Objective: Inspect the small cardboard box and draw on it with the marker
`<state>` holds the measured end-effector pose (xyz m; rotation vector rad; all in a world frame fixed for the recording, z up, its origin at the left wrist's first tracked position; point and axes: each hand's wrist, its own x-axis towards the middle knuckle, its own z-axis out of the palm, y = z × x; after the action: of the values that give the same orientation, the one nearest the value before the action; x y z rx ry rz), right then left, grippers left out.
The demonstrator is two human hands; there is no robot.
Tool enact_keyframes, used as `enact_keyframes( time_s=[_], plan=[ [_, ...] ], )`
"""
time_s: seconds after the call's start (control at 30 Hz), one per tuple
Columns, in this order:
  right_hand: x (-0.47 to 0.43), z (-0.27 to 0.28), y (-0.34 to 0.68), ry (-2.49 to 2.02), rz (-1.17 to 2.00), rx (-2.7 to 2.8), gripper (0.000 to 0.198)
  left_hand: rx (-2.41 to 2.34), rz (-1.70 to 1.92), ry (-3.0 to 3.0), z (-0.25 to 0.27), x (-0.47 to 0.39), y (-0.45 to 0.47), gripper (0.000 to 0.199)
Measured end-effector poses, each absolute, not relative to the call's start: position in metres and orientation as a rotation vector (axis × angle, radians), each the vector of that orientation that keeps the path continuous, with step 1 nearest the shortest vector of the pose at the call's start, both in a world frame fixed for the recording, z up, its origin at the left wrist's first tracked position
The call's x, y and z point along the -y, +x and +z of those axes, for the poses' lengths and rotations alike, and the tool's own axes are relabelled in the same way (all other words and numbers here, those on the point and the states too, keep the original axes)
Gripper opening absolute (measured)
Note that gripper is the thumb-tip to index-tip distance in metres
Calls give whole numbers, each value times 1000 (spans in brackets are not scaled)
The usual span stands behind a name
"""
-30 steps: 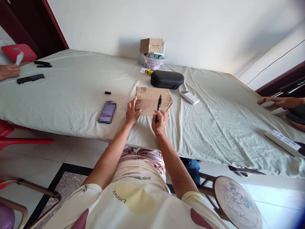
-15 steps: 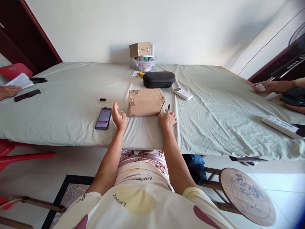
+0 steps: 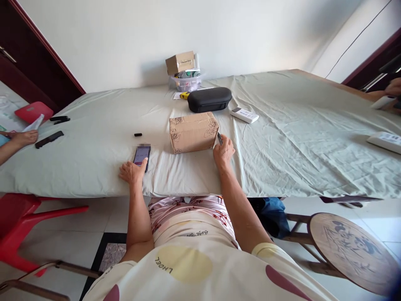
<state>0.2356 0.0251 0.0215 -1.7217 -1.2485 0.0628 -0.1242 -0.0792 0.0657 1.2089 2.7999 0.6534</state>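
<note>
My left hand (image 3: 133,172) lies over the lower left of a smartphone (image 3: 142,153) on the table, its fingers spread and its thumb across the screen. In my right hand (image 3: 224,152) is a dark marker (image 3: 219,138), gripped with its end pointing away from me. That hand rests beside the right end of a closed cardboard box (image 3: 194,133), which has black scribbles near its corners. A small black cap (image 3: 138,134) sits beyond the phone.
Behind the box are a black zip case (image 3: 209,99), a white device (image 3: 244,115) and a plastic tub (image 3: 187,82) with a small carton (image 3: 180,62) on top. Another person's hand (image 3: 26,137) holds paper at the left; a further hand (image 3: 394,87) shows at the right edge.
My left hand has moved left and toward me, from beside the box onto the phone. My right hand stays by the box with the marker. The view has shifted slightly.
</note>
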Motion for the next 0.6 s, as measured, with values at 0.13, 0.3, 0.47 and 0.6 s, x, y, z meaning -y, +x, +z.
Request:
enact_keyframes(
  time_s=[0.13, 0.3, 0.47, 0.6],
  plan=[
    [-26, 21, 237, -1642, 113, 1250, 50, -2776, 549, 1293, 61, 78, -114, 78],
    [-24, 25, 237, -1467, 41, 1229, 47, -2779, 617, 1305, 59, 77, -100, 78],
    [-12, 32, 223, -1272, 47, 1261, 44, -2723, 840, 1238, 63, 78, -88, 75],
    [0, 36, 208, -1137, 137, 1348, 39, -2504, 1169, 1085, 68, 77, -75, 75]
  ],
)
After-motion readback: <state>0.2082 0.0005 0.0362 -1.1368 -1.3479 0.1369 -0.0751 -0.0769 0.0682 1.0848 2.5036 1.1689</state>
